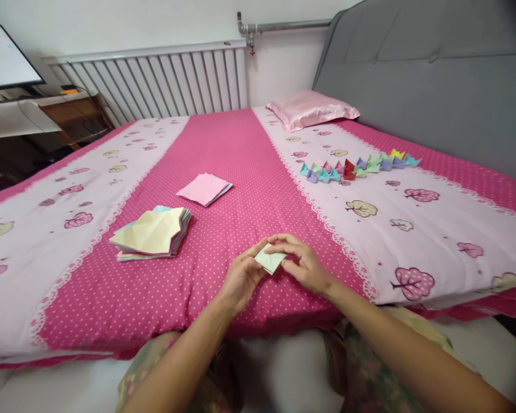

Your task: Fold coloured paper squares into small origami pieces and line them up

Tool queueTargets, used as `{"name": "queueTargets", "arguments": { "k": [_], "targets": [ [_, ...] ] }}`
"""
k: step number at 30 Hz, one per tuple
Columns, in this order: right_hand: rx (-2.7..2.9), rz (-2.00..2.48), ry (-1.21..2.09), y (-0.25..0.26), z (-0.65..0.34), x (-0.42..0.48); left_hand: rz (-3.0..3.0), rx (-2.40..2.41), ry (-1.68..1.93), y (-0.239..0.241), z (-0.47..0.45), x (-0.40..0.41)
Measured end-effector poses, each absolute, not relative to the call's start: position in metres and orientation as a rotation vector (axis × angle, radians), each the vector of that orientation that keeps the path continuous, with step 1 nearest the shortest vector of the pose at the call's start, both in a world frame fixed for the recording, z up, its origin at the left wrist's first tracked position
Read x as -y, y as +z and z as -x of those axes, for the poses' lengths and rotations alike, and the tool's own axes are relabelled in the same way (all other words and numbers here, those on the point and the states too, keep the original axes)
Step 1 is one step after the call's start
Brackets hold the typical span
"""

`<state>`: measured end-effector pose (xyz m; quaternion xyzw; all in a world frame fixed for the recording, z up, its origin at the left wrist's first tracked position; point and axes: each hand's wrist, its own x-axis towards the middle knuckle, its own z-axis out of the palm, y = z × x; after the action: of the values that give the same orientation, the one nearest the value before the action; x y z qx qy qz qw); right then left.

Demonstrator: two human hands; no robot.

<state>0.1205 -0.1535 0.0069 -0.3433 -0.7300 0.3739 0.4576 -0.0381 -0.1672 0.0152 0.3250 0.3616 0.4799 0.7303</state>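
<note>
Between my two hands is a small folded piece of pale green origami paper [270, 261], held just above the near edge of the bed. My left hand [244, 276] grips its left side, with the thumb and fingers closed on it. From the right, my right hand [303, 265] pinches the same paper, its fingers reaching across the top edge. Part of the paper is covered by the fingers. To the left lies a thick stack of creased paper sheets [150, 232], pale yellow on top. Beyond it sits a smaller stack of square paper [204, 189], pink on top.
Several small folded paper pieces [355, 167] in many colours stand in rows at the right. A pink pillow [312, 109] rests by the grey headboard [438, 74]. Behind the bedspread [223, 143] are a radiator [163, 83] and, far left, a monitor [8, 57] on a desk.
</note>
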Motion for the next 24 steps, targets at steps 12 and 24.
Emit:
{"name": "queueTargets", "arguments": {
  "k": [12, 24],
  "targets": [
    [1.738, 0.933, 0.735, 0.001, -0.113, 0.155, -0.89, -0.77, 1.093, 0.0, 0.037, 0.165],
    [1.504, 1.0, 1.331, -0.006, -0.117, 0.149, -1.184, -0.929, 0.928, 0.001, 0.039, 0.166]
  ]
}}
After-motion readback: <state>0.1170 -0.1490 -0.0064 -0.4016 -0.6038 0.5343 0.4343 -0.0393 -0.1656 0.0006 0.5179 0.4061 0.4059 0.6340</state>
